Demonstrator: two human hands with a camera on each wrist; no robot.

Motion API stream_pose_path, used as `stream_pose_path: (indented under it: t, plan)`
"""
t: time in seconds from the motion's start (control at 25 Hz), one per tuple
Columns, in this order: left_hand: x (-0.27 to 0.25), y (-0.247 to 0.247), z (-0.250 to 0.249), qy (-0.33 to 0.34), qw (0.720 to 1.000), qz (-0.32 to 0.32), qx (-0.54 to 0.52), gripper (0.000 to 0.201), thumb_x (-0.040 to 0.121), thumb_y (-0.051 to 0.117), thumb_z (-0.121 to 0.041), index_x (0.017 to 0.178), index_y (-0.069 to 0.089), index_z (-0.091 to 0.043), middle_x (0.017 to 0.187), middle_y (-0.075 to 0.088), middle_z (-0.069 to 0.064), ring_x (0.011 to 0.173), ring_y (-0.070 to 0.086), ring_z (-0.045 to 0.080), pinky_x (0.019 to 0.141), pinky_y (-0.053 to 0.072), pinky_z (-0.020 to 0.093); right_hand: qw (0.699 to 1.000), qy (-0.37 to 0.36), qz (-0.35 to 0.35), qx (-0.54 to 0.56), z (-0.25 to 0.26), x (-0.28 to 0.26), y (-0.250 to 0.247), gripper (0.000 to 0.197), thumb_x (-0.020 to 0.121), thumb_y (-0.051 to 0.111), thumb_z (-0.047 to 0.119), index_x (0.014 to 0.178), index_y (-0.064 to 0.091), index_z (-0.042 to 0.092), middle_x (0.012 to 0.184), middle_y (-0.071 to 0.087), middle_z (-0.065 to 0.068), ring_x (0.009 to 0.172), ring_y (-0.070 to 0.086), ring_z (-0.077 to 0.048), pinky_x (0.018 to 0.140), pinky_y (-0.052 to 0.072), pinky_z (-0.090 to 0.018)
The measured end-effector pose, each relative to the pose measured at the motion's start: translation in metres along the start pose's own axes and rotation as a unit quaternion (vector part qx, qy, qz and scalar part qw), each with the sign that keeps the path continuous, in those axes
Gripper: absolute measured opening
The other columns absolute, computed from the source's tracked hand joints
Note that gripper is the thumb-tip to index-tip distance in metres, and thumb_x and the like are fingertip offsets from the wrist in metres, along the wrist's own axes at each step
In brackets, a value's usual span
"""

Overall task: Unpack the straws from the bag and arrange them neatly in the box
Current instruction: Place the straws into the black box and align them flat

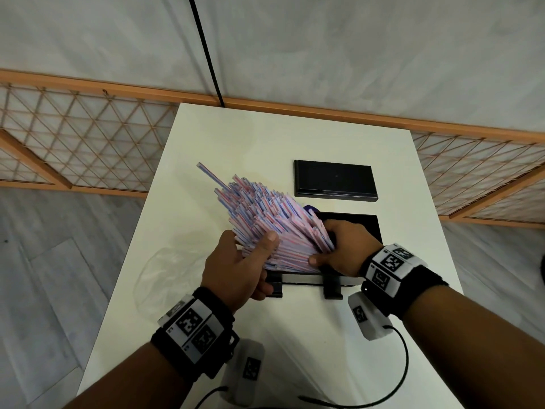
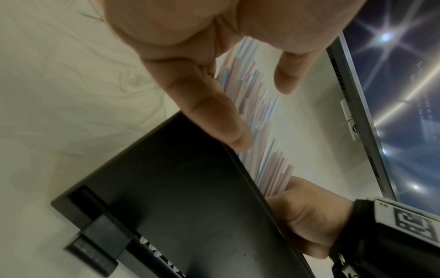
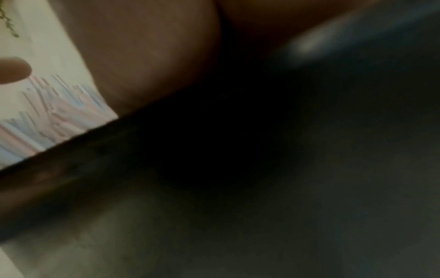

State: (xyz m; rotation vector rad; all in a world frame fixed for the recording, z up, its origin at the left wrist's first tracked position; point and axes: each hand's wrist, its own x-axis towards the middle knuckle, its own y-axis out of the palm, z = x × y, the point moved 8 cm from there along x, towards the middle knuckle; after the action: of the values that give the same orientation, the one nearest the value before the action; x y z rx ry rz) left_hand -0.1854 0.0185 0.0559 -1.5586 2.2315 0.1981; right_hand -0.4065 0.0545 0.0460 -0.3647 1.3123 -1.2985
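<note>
A thick bundle of pink, blue and white striped straws (image 1: 265, 216) fans up and to the left over the open black box (image 1: 365, 228). My left hand (image 1: 250, 261) grips the bundle's near left side, thumb on top. My right hand (image 1: 333, 249) grips its lower right end above the box. The bundle's lower ends are hidden by both hands. The left wrist view shows the straws (image 2: 257, 116) past my fingers (image 2: 214, 112) and the box's black outer wall (image 2: 190, 197). In the dark, blurred right wrist view, only the straws (image 3: 52, 116) and the box rim show.
The black box lid (image 1: 334, 180) lies flat behind the box. An empty clear plastic bag (image 1: 168, 276) lies on the white table (image 1: 236, 137) at the left. Two black clasps (image 1: 274, 286) stick out of the box's near side. A monitor (image 2: 393, 94) appears in the left wrist view.
</note>
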Motion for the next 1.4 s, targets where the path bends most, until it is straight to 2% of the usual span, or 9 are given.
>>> stream_pose_path:
  t: [0.16,0.24,0.44,0.68,0.76,0.84,1.0,1.16,1.4]
  plan:
    - [0.000,0.000,0.002,-0.006,1.000,0.000,-0.017,0.043,0.083,0.072,-0.054,0.102,0.057,-0.018,0.067,0.067,0.017,0.053,0.070,0.039,0.049,0.057,0.036,0.994,-0.084,-0.049,-0.057,0.033,-0.013,-0.016,0.028,0.076,0.060,0.040,0.100,0.055,0.028,0.100,0.070,0.001,0.096,0.063,-0.029,0.077,0.049,-0.033]
    - [0.001,-0.001,0.003,-0.007,1.000,-0.006,-0.021,0.042,0.083,0.073,-0.052,0.101,0.057,-0.018,0.066,0.066,0.017,0.052,0.069,0.040,0.048,0.056,0.036,0.985,-0.109,-0.092,-0.099,0.049,-0.021,-0.029,0.031,0.075,0.051,0.039,0.105,0.054,0.030,0.095,0.068,-0.002,0.090,0.062,-0.033,0.067,0.046,-0.034]
    - [0.001,0.000,0.003,-0.002,1.000,-0.007,-0.029,0.041,0.084,0.074,-0.049,0.100,0.057,-0.016,0.061,0.064,0.013,0.050,0.068,0.038,0.048,0.056,0.037,0.991,-0.073,-0.079,-0.083,0.039,-0.008,-0.032,0.040,0.079,0.070,0.033,0.115,0.053,0.026,0.102,0.064,-0.007,0.097,0.059,-0.033,0.074,0.045,-0.034]
    - [0.002,-0.002,0.011,-0.008,1.000,-0.007,-0.030,0.040,0.081,0.080,-0.040,0.102,0.057,-0.015,0.060,0.065,0.007,0.050,0.068,0.034,0.051,0.057,0.037,0.990,-0.049,-0.128,0.043,0.001,-0.031,-0.038,0.048,0.070,0.084,0.035,0.095,0.045,0.020,0.074,0.056,0.010,0.066,0.052,-0.010,0.055,0.032,-0.016]
    - [0.001,-0.002,0.011,-0.012,0.999,-0.008,-0.031,0.039,0.082,0.080,-0.038,0.102,0.058,-0.013,0.061,0.065,0.009,0.049,0.067,0.032,0.052,0.056,0.037,0.994,-0.067,-0.089,0.023,-0.003,-0.042,-0.030,0.042,0.073,0.078,0.049,0.090,0.050,0.022,0.077,0.058,0.009,0.069,0.054,-0.008,0.058,0.036,-0.019]
    - [-0.001,-0.003,0.009,-0.011,1.000,-0.010,-0.026,0.037,0.082,0.079,-0.037,0.100,0.060,-0.012,0.064,0.067,0.012,0.049,0.068,0.033,0.051,0.057,0.037,0.996,-0.073,-0.059,0.001,-0.008,-0.047,-0.020,0.048,0.074,0.072,0.059,0.101,0.054,0.024,0.092,0.058,0.006,0.082,0.056,-0.014,0.069,0.040,-0.024]
    - [-0.006,-0.007,0.005,-0.010,0.999,-0.025,-0.017,0.032,0.085,0.077,-0.036,0.097,0.061,-0.011,0.061,0.069,0.010,0.049,0.069,0.032,0.049,0.058,0.039,0.994,-0.068,-0.090,0.014,-0.009,-0.035,-0.017,0.062,0.074,0.065,0.065,0.115,0.052,0.020,0.104,0.058,0.001,0.096,0.056,-0.020,0.080,0.043,-0.029]
    - [-0.006,-0.008,0.006,-0.028,0.999,-0.026,-0.026,0.034,0.084,0.077,-0.036,0.099,0.057,-0.013,0.055,0.067,0.002,0.050,0.069,0.031,0.052,0.058,0.038,0.992,-0.102,-0.077,0.015,0.009,-0.028,-0.010,0.069,0.069,0.077,0.048,0.129,0.053,0.027,0.110,0.057,-0.001,0.101,0.059,-0.020,0.090,0.044,-0.025]
    - [-0.003,-0.006,0.009,-0.041,0.998,-0.027,-0.036,0.039,0.083,0.079,-0.036,0.102,0.053,-0.014,0.064,0.067,0.004,0.049,0.069,0.029,0.051,0.056,0.035,0.994,-0.032,-0.090,-0.050,0.012,-0.015,-0.021,0.074,0.058,0.082,0.034,0.119,0.042,0.019,0.110,0.048,-0.002,0.098,0.056,-0.025,0.084,0.052,-0.039]
